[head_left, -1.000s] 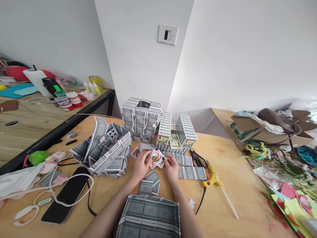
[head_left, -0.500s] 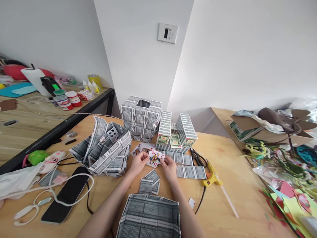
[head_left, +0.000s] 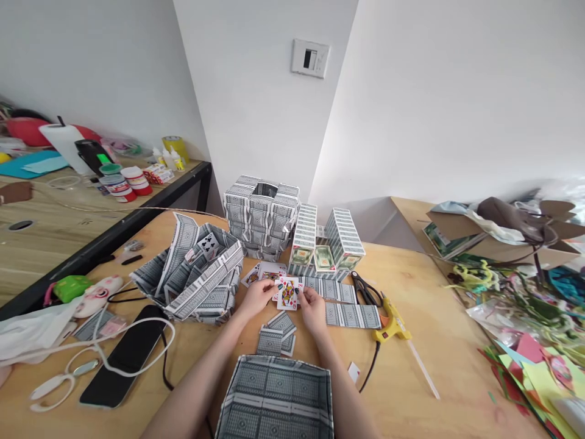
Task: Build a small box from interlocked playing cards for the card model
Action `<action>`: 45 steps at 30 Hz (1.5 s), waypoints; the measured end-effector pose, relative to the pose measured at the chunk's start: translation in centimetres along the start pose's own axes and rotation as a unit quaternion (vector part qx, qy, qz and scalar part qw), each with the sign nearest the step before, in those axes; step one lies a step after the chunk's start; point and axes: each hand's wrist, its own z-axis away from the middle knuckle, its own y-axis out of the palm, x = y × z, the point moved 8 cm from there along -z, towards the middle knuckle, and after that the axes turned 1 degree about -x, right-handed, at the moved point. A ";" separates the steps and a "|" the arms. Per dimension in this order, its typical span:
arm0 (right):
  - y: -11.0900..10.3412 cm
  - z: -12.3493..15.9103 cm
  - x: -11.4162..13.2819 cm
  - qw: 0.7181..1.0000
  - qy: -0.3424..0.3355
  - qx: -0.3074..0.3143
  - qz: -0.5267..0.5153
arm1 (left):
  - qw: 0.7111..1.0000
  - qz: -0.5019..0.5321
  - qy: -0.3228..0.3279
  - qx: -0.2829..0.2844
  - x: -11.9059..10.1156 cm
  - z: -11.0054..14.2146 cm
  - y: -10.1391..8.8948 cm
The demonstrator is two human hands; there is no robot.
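Observation:
Between my two hands are face-up playing cards (head_left: 287,294), a red court card on top and another partly behind it. My left hand (head_left: 258,297) pinches their left edge. My right hand (head_left: 313,306) grips the right edge between thumb and fingers. Behind them, more face-up cards (head_left: 273,268) lie on the table. Closer to me rests a small loose pile of face-down cards (head_left: 269,341). A box made of joined cards (head_left: 275,390) sits between my forearms. To the right of my right hand lie strips of joined cards (head_left: 353,315).
A card-built bin (head_left: 187,286) stands at left, a card-built block (head_left: 260,219) at the back, card packs (head_left: 324,259) beside it. Black scissors (head_left: 365,289) and a yellow glue gun (head_left: 392,322) lie right. A phone (head_left: 125,360) lies left; another person's hand (head_left: 16,192) shows far left.
The cards in my hands have turned from a tilted fan to nearly upright and overlapping. My left hand has shifted slightly left, while the other things stay in place.

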 end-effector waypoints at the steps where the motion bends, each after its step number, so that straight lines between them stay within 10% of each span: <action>1: 0.0 0.0 0.1 1.000 0.001 0.002 -0.001 | 1.000 0.000 -0.002 -0.002 0.0 0.0 0.0; 45: 0.1 -0.5 -0.9 0.995 0.086 0.035 -0.037 | 0.999 0.015 -0.020 0.047 0.6 0.0 0.1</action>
